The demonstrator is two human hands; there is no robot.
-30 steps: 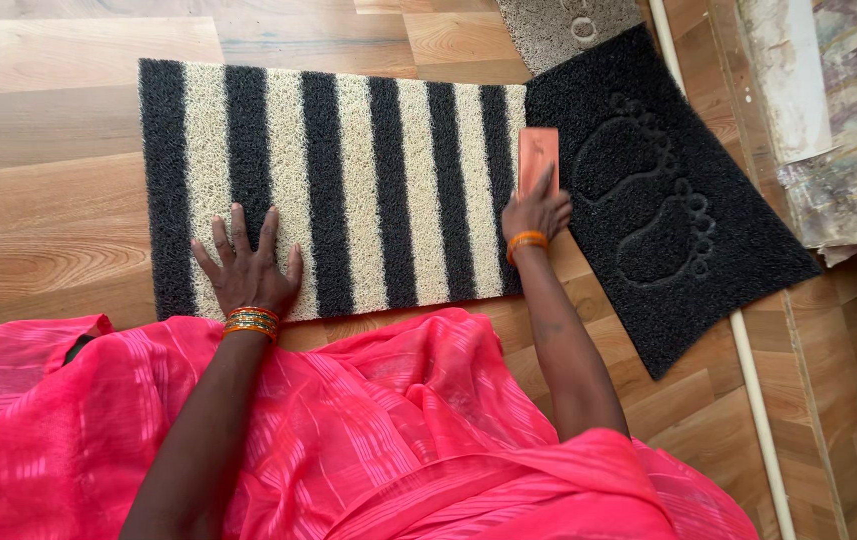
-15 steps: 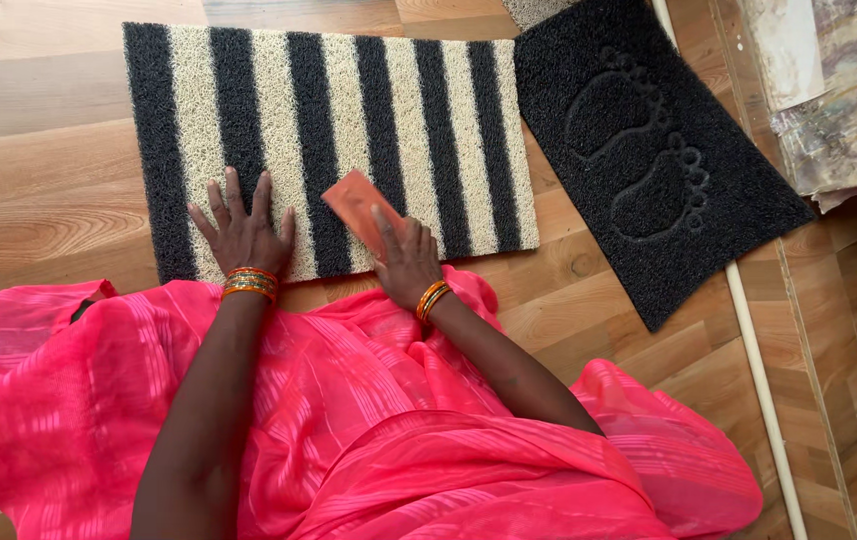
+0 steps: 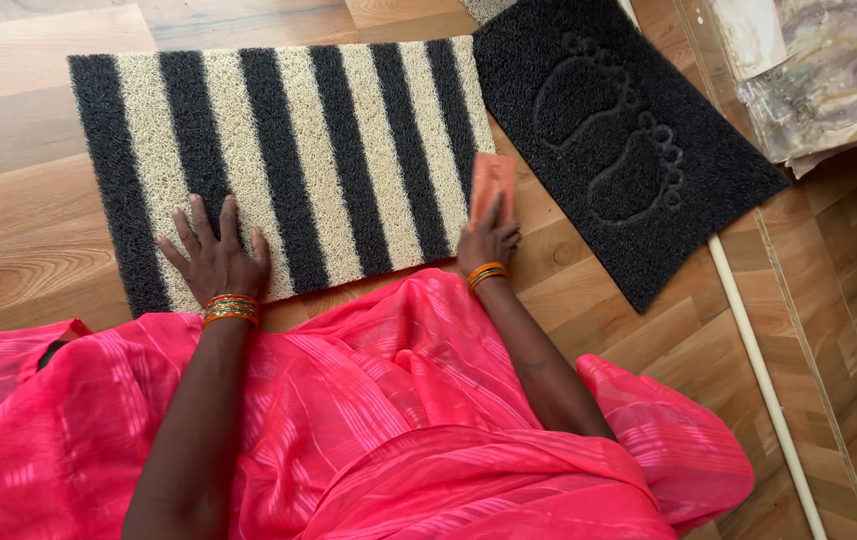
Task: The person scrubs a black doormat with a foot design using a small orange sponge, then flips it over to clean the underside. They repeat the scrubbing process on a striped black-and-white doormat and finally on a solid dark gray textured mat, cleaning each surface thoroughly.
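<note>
Person's left hand [image 3: 215,262] spread flat on striped black-and-cream coir doormat [image 3: 289,160], right hand [image 3: 489,238] pressing small orange rectangular block [image 3: 492,185] at mat's rt edge, mid-scrub.

2 mats lie on the floor [image 3: 9,250]. The striped mat [image 3: 289,160] is on the left, and the footprint mat [image 3: 629,140] sits just right of it, set at an angle. The left hand [image 3: 217,262] lies flat on the striped mat's near edge. The right hand [image 3: 487,240] presses a flat block [image 3: 492,178] at that mat's right near corner. A thin rod [image 3: 759,370] lies on the floor to the right.
</note>
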